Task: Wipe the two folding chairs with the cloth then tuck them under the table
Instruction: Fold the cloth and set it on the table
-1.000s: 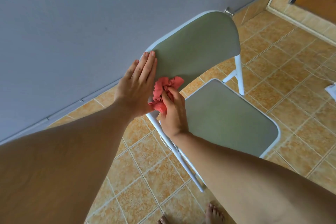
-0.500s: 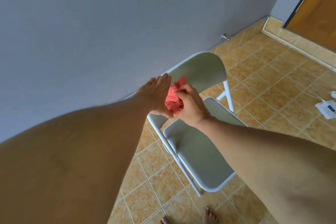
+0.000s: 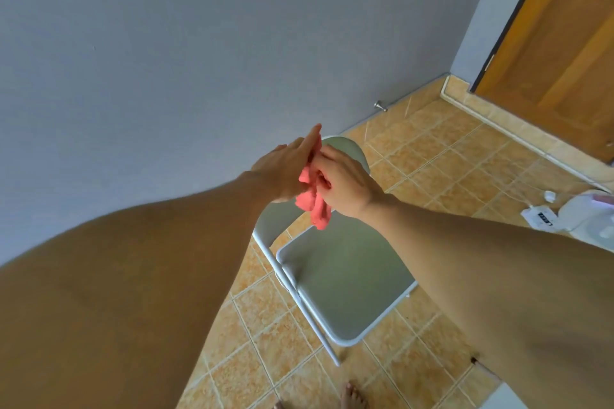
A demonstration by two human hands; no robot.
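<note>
One folding chair [image 3: 342, 279] with a white frame and grey-green seat and backrest stands unfolded on the tiled floor against the grey wall. Both my hands are raised above its backrest. My right hand [image 3: 345, 183] grips a crumpled red cloth [image 3: 314, 206], part of which hangs down below my fingers. My left hand [image 3: 285, 173] has straight fingers laid flat against the cloth from the left. My hands hide most of the backrest. No second chair or table is in view.
A grey wall [image 3: 199, 43] runs behind the chair, with a metal doorstop [image 3: 379, 106] near its base. A wooden door [image 3: 561, 43] stands at the top right. White objects with a cable [image 3: 571, 219] lie on the floor at right. My bare toes [image 3: 352, 397] show at the bottom.
My hands lifted off the backrest together with the cloth and rose above the chair. My head moved back, so the chair looks smaller and lower in view.
</note>
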